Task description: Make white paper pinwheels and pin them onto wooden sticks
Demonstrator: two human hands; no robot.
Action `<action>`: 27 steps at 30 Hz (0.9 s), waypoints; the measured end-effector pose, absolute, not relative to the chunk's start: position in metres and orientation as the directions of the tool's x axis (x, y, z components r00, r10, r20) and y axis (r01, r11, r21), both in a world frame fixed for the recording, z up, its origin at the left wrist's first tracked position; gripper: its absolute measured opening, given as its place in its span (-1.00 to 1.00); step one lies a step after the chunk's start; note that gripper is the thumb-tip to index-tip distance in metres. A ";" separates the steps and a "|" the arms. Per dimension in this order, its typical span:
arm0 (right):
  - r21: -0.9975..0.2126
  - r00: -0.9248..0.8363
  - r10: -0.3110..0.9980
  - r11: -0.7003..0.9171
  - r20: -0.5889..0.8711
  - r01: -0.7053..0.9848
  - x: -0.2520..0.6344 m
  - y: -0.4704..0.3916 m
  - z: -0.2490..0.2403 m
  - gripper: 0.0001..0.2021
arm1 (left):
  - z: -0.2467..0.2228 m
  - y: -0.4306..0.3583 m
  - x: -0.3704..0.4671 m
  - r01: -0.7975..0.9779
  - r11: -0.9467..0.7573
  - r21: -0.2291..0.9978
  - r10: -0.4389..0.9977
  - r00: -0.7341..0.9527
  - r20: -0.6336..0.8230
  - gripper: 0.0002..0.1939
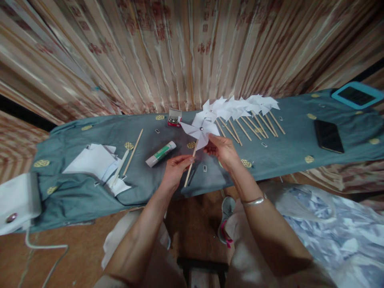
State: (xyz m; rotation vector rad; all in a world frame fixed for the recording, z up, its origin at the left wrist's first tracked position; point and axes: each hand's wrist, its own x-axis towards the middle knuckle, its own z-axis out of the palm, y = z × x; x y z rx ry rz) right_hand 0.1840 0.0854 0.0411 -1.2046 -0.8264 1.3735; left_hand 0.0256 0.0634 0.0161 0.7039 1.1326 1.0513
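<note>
A white paper pinwheel (201, 129) with a shiny pin at its centre is held up over the table on a thin wooden stick (189, 174). My left hand (176, 170) pinches that stick below the paper blades. At the lower right blade, my right hand (222, 150) has its fingers closed on the paper edge; some of its fingertips are hidden. Behind it, a row of finished-looking pinwheels (240, 107) lies overlapping, sticks pointing toward me. Left of my hands rest a glue stick (161, 154) and a small open box of pins (174, 120).
White paper pieces (91, 160) lie at the left, beside a loose wooden stick (133, 152) and a white pen-like rod (120, 167). A white device (19, 204) with a cord sits at the left end. A black phone (329, 137) and a blue-framed tablet (357, 95) are at the right.
</note>
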 end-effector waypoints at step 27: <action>-0.991 0.503 0.860 0.125 0.082 -0.051 0.216 0.098 0.032 -0.65 | 0.013 0.063 0.023 -0.305 0.415 0.857 0.910 0.135 -0.393 -0.64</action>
